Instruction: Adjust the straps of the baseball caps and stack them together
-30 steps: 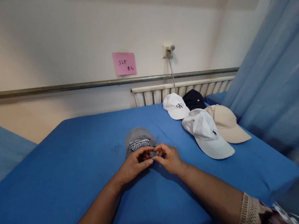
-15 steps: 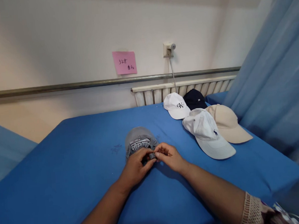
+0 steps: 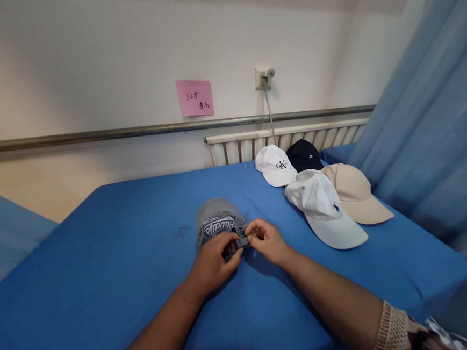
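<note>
A grey baseball cap (image 3: 212, 211) with white "Always" lettering lies on the blue-covered bed, its back toward me. At its rear, a short grey strap (image 3: 242, 243) stretches between my hands. My left hand (image 3: 215, 260) pinches the strap's left part, where a small buckle seems to sit, though fingers partly hide it. My right hand (image 3: 268, 242) grips the strap's right end between thumb and forefinger. Both hands are closed and close together at the cap's back edge.
To the right stand a white cap (image 3: 273, 164), a navy cap (image 3: 302, 153), a pale cap with a horse logo (image 3: 320, 206) and a beige cap (image 3: 351, 187). Behind the bed (image 3: 103, 261) are a radiator (image 3: 247, 147) and a metal rail (image 3: 133, 132). A blue curtain (image 3: 426, 111) hangs at right.
My right hand has shifted slightly up and right, away from my left hand. More of the grey strap now shows between them. The cap has stayed in place.
</note>
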### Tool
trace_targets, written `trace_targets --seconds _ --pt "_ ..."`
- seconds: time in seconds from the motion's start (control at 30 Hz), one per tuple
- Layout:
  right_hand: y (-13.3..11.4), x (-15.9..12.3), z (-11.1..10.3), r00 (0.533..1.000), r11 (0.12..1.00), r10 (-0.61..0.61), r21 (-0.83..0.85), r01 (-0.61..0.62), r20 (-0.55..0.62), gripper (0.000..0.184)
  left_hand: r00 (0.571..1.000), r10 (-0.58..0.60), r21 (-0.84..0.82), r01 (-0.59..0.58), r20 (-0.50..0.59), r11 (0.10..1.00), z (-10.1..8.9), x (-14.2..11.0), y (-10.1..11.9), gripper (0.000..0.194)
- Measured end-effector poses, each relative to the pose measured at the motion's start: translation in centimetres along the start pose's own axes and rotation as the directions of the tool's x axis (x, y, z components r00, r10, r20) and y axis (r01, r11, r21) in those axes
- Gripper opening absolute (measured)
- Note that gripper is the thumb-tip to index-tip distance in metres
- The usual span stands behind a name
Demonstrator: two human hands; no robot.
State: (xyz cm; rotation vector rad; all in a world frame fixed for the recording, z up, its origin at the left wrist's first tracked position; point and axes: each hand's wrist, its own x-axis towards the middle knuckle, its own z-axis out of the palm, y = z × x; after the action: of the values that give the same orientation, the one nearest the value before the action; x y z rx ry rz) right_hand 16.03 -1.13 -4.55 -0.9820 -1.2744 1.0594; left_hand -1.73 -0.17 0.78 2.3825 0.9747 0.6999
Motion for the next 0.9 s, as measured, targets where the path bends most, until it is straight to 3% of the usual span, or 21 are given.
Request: trace_targets --seconds 0.37,0.63,0.9 --pt "-0.1 0.1 -0.2 0.998 1.0 -0.005 -0.02 0.004 -0.07 0.006 1.0 -0.001 0.069 0.001 -0.011 0.998 0.0 0.0 0.2 0.012" --pt "0.4 0.1 -0.3 0.996 0.998 -0.008 -0.057 0.002 -0.092 0.006 1.0 0.005 0.076 -0.006 0.022 0.997 -0.3 0.1 0.2 0.017" --pt "1.3 0.6 -0.5 0.983 0.999 -0.018 -0.034 0.012 -0.185 0.009 0.997 0.013 0.049 -0.017 0.07 0.999 0.1 0.0 -0.2 0.016"
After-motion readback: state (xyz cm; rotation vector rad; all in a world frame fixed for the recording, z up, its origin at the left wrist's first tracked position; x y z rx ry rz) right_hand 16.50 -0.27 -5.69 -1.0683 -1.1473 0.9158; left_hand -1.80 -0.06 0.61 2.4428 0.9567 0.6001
